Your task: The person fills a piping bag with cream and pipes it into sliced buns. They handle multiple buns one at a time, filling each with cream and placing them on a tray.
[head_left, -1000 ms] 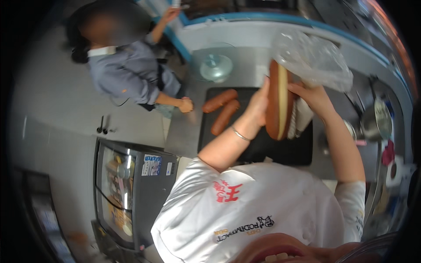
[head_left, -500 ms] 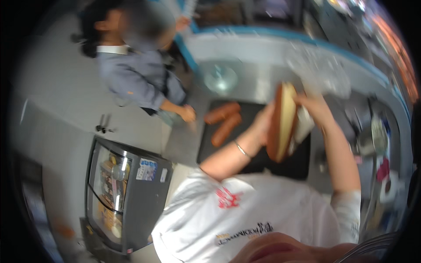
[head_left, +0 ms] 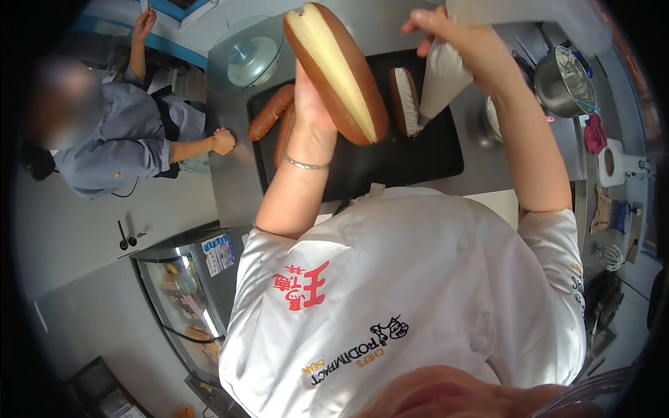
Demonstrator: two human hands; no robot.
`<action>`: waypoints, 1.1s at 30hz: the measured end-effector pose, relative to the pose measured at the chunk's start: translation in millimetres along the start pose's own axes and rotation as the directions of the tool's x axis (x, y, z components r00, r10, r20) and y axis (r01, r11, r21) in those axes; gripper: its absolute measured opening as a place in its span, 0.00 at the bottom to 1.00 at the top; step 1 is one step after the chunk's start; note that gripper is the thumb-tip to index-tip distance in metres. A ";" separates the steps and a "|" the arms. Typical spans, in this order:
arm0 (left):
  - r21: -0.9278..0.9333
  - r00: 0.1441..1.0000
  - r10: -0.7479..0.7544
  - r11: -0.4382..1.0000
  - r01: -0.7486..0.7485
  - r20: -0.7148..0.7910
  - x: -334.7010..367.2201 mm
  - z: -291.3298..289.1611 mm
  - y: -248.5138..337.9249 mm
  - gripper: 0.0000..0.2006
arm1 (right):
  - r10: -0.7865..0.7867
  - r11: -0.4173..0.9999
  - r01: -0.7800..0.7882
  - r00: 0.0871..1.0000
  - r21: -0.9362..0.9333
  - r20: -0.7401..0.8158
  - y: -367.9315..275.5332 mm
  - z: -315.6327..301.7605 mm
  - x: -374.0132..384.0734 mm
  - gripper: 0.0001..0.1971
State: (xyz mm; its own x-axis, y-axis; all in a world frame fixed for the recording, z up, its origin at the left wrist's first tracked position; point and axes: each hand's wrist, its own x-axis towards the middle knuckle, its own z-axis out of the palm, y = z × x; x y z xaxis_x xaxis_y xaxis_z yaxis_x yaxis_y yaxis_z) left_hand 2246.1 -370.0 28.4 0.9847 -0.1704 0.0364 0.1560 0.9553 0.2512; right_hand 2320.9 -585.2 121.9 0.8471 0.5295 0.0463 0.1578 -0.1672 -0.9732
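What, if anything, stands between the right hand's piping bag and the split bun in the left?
Nothing visible blocks the piping bag from the split bun; a cream-topped bun shows in the gap, but lies lower, on the tray.

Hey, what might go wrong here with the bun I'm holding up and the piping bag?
The raised bun rests in just your left hand, so it might slip. Its pale filling is exposed and could smear if bumped. The piping bag in your right hand points down near the bun on the tray; squeezing might drip onto it.
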 end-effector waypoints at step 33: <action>0.094 0.965 0.244 0.967 -0.235 -0.093 6.4 9.3 0.5 0.17 | -0.075 0.990 0.088 0.990 0.107 -0.121 -16.8 -18.1 -44.9 0.15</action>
State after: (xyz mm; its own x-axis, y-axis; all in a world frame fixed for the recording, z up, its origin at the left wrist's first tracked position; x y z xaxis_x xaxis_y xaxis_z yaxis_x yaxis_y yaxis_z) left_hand 2251.8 -372.9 37.8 0.9958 0.0912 0.0063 -0.0883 0.9415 0.3253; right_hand 2289.4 -621.2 140.2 0.8879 0.4362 0.1458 0.1765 -0.0305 -0.9838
